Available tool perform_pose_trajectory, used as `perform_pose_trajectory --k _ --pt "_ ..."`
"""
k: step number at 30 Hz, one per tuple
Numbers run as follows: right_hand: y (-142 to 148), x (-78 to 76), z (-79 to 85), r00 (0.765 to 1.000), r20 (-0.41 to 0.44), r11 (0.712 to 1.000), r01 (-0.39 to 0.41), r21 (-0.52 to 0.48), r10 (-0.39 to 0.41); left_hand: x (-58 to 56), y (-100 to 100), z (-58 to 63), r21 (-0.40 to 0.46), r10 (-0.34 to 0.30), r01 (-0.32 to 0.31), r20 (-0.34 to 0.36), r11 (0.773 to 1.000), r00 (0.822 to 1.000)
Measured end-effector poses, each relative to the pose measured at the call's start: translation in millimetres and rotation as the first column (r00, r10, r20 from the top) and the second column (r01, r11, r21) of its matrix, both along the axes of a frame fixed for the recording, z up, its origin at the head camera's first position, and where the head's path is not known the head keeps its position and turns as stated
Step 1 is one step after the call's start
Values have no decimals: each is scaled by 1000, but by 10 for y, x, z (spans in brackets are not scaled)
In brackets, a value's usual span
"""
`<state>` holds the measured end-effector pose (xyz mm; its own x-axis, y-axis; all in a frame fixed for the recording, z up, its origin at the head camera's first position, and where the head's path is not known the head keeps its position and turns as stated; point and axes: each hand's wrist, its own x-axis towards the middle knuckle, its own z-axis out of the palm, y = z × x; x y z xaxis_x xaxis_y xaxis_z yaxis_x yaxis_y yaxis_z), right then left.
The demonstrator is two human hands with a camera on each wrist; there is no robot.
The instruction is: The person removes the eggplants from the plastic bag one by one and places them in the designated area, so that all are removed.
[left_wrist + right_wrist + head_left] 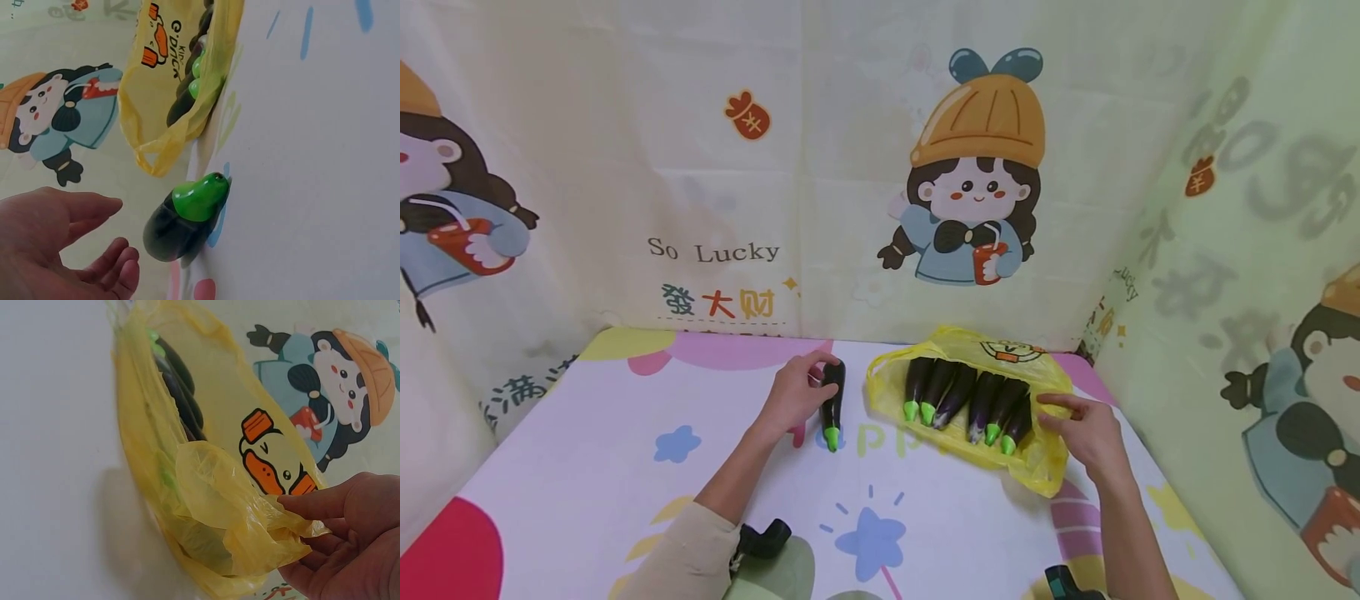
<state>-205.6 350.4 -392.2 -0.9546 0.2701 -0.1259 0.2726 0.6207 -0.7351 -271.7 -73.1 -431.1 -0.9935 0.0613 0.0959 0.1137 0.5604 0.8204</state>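
Right hand (1093, 442): pinches yellow bag (1045, 456) by its edge. Left hand (793, 392): spread, thumb and fingers parted. Printed counter (962, 533) beneath. Bag: lies open-mouthed toward counter's right side. Inside: six eggplants (958, 393) side by side, green ends at mouth. Left of bag: single eggplant (832, 412), flat on counter, just beside left hand; contact unclear.
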Motion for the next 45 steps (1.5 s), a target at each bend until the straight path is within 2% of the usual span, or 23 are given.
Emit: perform_pose_trajectory --k 5,11,14,26,32,39,45 --pt "-3 -1 -11 1000 -5 1000 -1 -6 1 11 31 18 49 -35 36 -17 998 999" --pt "-8 7 -4 1000 -1 1000 3 1 -3 28 79 15 118 -138 146 -77 982 987" --pt "-8 6 1 1000 -5 1000 4 2 -4 37 114 21 122 -171 181 -86 976 982" --pt "-4 -8 8 1000 1 1000 6 -6 -6 20 351 41 107 -236 246 -100 963 967" --pt "3 -5 13 1000 6 1000 5 -17 -5 -8 480 52 104 -310 324 -131 940 942" --pt "20 6 8 1000 -2 1000 4 -20 -4 -25 663 101 86 -375 382 -86 920 923" --pt "10 11 -4 1000 -21 1000 -7 -13 7 -65 791 89 73 -442 445 -51 893 896"
